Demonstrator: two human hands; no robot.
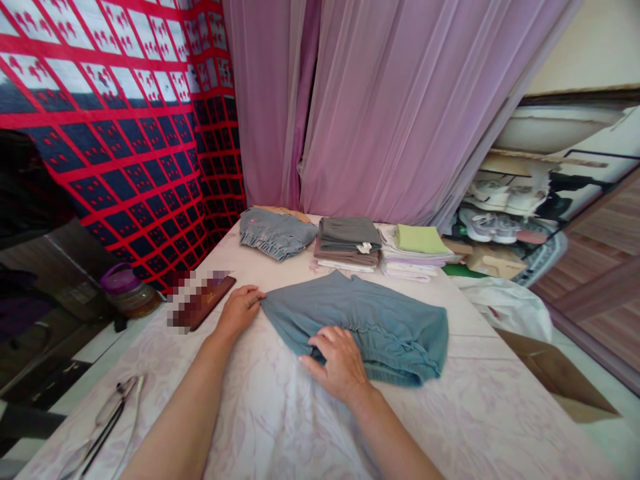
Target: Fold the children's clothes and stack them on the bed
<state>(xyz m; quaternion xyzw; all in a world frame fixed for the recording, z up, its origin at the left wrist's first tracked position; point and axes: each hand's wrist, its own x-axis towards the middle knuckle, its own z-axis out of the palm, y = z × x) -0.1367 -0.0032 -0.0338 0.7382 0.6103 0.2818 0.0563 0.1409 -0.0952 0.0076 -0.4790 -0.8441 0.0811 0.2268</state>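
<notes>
A pair of blue-grey shorts [395, 307] with a gathered elastic waistband lies spread on the table, its waistband on the near side. At the left corner of the cloth, my left hand [239, 312] pinches the edge between closed fingers. My right hand [340, 363] rests over the near edge by the waistband, thumb apart from the curved fingers. Behind the shorts is a stack of folded dark grey and brown clothes [347, 233]. Beside it stand folded light cloths with a green cloth [420, 239] on top. Folded denim clothing [277, 232] lies at the back left.
A dark red case [215, 301] lies left of my left hand, partly blurred out. Eyeglasses [113, 407] and a pale cable are at the near left of the tablecloth [270, 427]. A purple-lidded jar [127, 290] stands beyond the left edge; shoes [487, 223] sit on a rack at right.
</notes>
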